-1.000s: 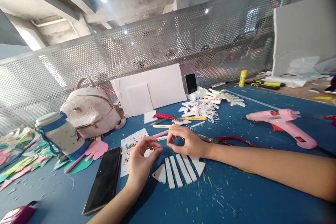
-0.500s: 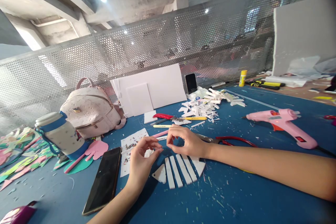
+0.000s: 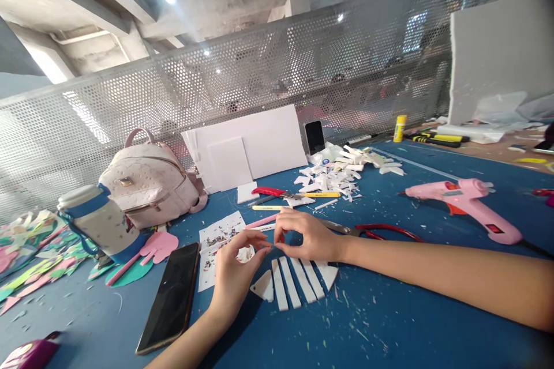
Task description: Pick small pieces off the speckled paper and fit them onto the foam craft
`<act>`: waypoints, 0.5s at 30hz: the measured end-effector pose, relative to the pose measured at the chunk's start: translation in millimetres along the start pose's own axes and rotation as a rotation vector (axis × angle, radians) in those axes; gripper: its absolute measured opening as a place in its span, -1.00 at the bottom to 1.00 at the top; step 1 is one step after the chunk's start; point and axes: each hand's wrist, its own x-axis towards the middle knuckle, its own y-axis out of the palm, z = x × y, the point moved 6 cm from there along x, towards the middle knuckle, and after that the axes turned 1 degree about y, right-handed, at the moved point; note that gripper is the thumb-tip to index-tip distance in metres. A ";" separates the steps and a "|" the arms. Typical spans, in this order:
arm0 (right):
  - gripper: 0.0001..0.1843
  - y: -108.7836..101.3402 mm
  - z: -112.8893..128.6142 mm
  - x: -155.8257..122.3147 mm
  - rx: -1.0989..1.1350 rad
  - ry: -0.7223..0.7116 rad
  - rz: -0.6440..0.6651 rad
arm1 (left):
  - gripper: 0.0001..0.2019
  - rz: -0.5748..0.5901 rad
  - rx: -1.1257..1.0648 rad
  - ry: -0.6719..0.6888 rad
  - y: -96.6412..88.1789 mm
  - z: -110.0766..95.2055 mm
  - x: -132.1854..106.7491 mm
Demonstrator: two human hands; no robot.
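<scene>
My left hand [image 3: 234,268] and my right hand [image 3: 309,236] meet above a fan of several white foam strips [image 3: 298,279] on the blue table [image 3: 389,311]. Each hand pinches thumb to forefinger, tips nearly touching each other over the top of the strips. What the fingers hold is too small to make out. A white triangular piece [image 3: 264,287] lies at the left end of the fan. My right forearm rests on the table from the right.
A black phone [image 3: 171,297] lies left of my left hand. Red-handled scissors [image 3: 376,233], a pink glue gun [image 3: 465,199], a scrap pile [image 3: 341,176], pens, a bottle [image 3: 99,220], a pale backpack [image 3: 147,181] and white boards [image 3: 251,147] surround the work spot.
The two pinching hands have drawn slightly closer together and lower over the strips; nothing else moved.
</scene>
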 end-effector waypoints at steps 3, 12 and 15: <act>-0.95 0.7 -0.4 -0.1 -0.004 -0.001 0.004 | -0.89 0.012 0.002 -0.034 0.6 3.7 -1.0; -0.93 -3.8 -5.4 0.2 0.039 0.100 -0.019 | -0.87 0.047 0.127 0.148 -4.3 -7.7 5.9; -0.76 -7.9 -11.0 0.0 0.159 0.221 -0.054 | -0.79 0.045 0.361 0.424 -7.7 -24.6 11.5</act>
